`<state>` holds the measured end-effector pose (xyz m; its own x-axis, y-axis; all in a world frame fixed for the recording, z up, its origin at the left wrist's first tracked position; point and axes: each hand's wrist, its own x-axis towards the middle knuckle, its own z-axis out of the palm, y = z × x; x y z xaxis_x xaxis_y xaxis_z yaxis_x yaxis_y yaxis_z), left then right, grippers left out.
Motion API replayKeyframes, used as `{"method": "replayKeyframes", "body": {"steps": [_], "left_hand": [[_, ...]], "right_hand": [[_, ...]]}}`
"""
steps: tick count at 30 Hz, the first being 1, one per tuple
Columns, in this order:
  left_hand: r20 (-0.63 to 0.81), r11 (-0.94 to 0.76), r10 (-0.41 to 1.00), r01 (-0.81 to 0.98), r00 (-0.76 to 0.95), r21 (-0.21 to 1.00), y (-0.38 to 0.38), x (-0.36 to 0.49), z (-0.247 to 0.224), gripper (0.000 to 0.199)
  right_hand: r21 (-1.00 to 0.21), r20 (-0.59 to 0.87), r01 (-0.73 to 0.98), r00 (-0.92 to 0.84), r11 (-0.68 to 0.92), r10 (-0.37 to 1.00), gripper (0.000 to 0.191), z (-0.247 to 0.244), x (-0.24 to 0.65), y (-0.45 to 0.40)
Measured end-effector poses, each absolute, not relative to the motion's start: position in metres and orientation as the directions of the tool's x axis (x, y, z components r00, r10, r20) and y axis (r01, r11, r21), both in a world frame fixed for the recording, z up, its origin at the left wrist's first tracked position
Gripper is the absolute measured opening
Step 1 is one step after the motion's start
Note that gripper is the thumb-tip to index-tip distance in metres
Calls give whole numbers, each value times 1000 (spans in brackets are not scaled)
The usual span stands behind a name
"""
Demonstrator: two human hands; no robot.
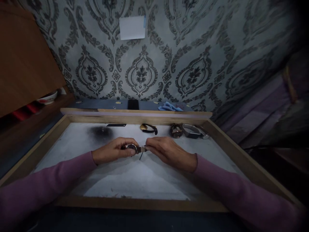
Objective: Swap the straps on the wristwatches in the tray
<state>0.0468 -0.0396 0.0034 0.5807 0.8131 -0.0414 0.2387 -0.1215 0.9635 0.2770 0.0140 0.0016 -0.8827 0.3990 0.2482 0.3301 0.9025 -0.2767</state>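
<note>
A wristwatch [131, 147] with a round dark dial is held above the white board, its case between the thumb and fingers of my left hand [115, 149]. My right hand [171, 152] pinches the far end of its strap [141, 149], fingers pressed together, so the fingertips hide that end. Just below the strap, a thin dark stick-like piece [141, 156] shows; I cannot tell whether it lies on the board or is held. Beyond my hands rests a gold-cased watch with a black strap [148, 129].
Several watches [190, 130] sit at the back right. A black flat strip [116, 125] lies by the rear rim, left of centre. A raised wooden frame [140, 205] borders the board. Behind it are a black phone-like object [133, 104] and a blue cloth [170, 106].
</note>
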Motion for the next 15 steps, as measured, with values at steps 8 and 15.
{"method": "replayKeyframes", "body": {"steps": [8,15], "left_hand": [[-22,-125,801,203,599,971,-39,46,-2,23],[-44,-87,798,186,601,979,-40,46,2,26]], "right_hand": [[-400,321,226,-873,889,366,19,5,273,9],[-603,212,237,-872,761,440,27,7,274,8]]}}
